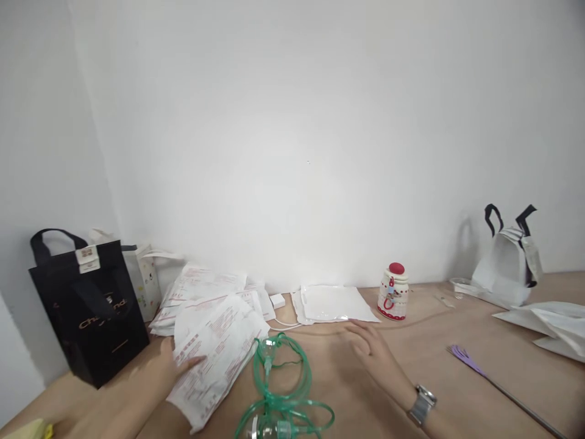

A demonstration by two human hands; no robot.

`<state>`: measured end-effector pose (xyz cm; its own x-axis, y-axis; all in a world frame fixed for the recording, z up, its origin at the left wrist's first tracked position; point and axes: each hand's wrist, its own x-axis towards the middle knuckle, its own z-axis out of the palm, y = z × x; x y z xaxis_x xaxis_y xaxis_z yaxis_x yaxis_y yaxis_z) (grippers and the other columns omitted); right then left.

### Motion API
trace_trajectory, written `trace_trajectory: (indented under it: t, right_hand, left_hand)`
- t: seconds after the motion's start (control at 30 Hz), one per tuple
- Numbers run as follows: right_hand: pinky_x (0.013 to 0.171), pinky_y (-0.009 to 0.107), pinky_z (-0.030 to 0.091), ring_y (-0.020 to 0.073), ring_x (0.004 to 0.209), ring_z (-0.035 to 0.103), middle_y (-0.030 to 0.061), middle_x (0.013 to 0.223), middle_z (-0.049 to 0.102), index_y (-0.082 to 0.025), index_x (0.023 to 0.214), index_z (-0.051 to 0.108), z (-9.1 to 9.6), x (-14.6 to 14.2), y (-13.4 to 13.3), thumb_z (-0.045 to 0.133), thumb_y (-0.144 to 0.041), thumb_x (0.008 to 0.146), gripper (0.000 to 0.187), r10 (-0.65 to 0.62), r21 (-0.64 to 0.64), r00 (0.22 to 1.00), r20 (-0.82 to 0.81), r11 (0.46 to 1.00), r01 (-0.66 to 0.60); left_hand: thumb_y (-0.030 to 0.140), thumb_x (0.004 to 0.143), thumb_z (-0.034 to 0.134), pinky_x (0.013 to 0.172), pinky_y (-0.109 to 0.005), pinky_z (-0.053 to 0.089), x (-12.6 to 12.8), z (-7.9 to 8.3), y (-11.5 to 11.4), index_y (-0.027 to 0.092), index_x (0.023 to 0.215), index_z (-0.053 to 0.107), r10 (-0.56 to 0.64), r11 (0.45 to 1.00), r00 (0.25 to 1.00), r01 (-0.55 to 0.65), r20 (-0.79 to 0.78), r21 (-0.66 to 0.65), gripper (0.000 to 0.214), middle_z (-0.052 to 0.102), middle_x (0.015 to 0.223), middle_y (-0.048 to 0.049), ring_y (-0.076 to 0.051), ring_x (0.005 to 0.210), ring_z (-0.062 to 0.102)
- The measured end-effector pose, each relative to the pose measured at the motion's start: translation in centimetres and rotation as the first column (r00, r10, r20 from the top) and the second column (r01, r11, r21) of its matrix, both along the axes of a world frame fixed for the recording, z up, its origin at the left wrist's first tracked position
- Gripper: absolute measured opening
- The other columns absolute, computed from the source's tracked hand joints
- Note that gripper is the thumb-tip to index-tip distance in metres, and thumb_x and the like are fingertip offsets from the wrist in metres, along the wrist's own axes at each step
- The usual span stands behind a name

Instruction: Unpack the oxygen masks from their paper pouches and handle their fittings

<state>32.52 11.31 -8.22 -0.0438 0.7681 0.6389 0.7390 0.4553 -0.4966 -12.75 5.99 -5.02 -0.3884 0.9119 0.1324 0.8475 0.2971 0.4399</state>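
The left hand (167,366) lay on a printed packet (217,356), fingers together; the right hand (371,345) hovered, fingers outstretched, near clear pouches (333,303).

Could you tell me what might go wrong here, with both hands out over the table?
The left hand rests flat on a loose, fanned pile of printed packets; a push could slide some off the near edge. The green tubing coils between the hands, so the right hand, open beside it, might snag it. The red-capped jar stands just beyond that hand and could be knocked.
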Motion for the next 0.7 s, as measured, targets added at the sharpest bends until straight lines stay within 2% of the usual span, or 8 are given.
trace_trajectory:
  t: [0.07,0.13,0.23,0.3,0.4,0.5,0.6,0.7]
  right_hand:
    - [0.100,0.046,0.037,0.0262,0.113,0.050,0.0102,0.118,0.057,-0.022,0.099,0.066,1.7,-2.9,-2.6,0.049,-0.030,0.078,0.028,0.130,-0.115,0.988,-0.077,0.984,-0.139]
    - [0.103,0.044,0.034,0.0244,0.117,0.048,0.0092,0.121,0.055,-0.023,0.102,0.065,4.2,-5.6,-4.5,0.050,-0.032,0.080,0.028,0.269,-0.185,0.943,-0.193,0.934,-0.305]
    - [0.099,0.040,0.040,0.0232,0.116,0.049,0.0093,0.123,0.054,-0.022,0.106,0.063,7.7,-8.7,-5.6,0.053,-0.040,0.080,0.033,0.403,-0.232,0.821,-0.404,0.824,-0.518]
    - [0.097,0.040,0.042,0.0233,0.115,0.051,0.0096,0.124,0.054,-0.022,0.109,0.061,9.1,-10.2,-5.6,0.056,-0.043,0.078,0.038,0.432,-0.229,0.756,-0.493,0.773,-0.591]
    - [0.098,0.041,0.041,0.0250,0.117,0.049,0.0107,0.126,0.054,-0.020,0.113,0.057,9.7,-11.3,-5.1,0.059,-0.050,0.074,0.049,0.411,-0.240,0.736,-0.538,0.762,-0.601]
    - [0.104,0.041,0.035,0.0258,0.126,0.040,0.0122,0.135,0.046,-0.018,0.124,0.050,9.4,-11.4,-4.9,0.059,-0.056,0.073,0.064,0.320,-0.274,0.772,-0.550,0.804,-0.528]
    - [0.109,0.042,0.025,0.0264,0.132,0.030,0.0125,0.144,0.033,-0.018,0.135,0.038,9.5,-10.9,-5.4,0.057,-0.061,0.072,0.080,0.170,-0.297,0.768,-0.618,0.854,-0.428]
    - [0.109,0.042,0.026,0.0258,0.132,0.031,0.0089,0.143,0.035,-0.021,0.135,0.038,10.0,-10.6,-6.2,0.052,-0.063,0.076,0.074,0.214,-0.226,0.651,-0.728,0.822,-0.523]
  left_hand:
    - [0.064,0.058,0.061,0.074,-0.050,0.042,0.4,0.1,0.5,0.013,0.078,0.057,-0.034,0.999,0.999,0.035,0.021,-0.036,0.054,0.065,0.071,-0.0124,-0.041,0.080,0.061]
    - [0.059,0.056,0.064,0.069,-0.041,0.044,1.5,-0.1,0.8,0.018,0.065,0.055,-0.124,0.991,0.989,0.127,0.085,-0.038,0.043,0.065,0.067,-0.0089,-0.037,0.077,0.063]
    - [0.048,0.062,0.062,0.070,-0.030,0.045,4.2,-0.6,0.7,0.020,0.072,0.058,-0.251,0.968,0.948,0.247,0.198,0.045,0.030,0.069,0.078,-0.0037,-0.027,0.082,0.064]
    - [0.043,0.067,0.058,0.073,-0.027,0.044,6.1,-0.6,0.5,0.020,0.080,0.060,-0.299,0.953,0.921,0.274,0.249,0.130,0.026,0.069,0.087,-0.0027,-0.024,0.087,0.063]
    - [0.031,0.068,0.058,0.069,-0.027,0.043,8.2,0.8,0.2,0.019,0.078,0.057,-0.297,0.944,0.908,0.231,0.295,0.237,0.016,0.068,0.076,-0.0032,-0.023,0.081,0.062]
    - [0.024,0.073,0.051,0.061,-0.024,0.039,9.3,3.5,-0.8,0.021,0.080,0.053,-0.308,0.915,0.893,0.183,0.329,0.361,0.008,0.065,0.067,-0.0001,-0.019,0.069,0.061]
    - [0.036,0.080,0.045,0.060,-0.023,0.040,10.8,5.9,-2.6,0.023,0.083,0.049,-0.366,0.854,0.855,0.152,0.368,0.497,0.014,0.064,0.070,0.0012,-0.017,0.068,0.060]
    - [0.049,0.082,0.043,0.064,-0.023,0.045,12.9,6.9,-4.3,0.022,0.086,0.048,-0.498,0.800,0.739,0.191,0.453,0.568,0.027,0.064,0.074,-0.0001,-0.019,0.076,0.063]
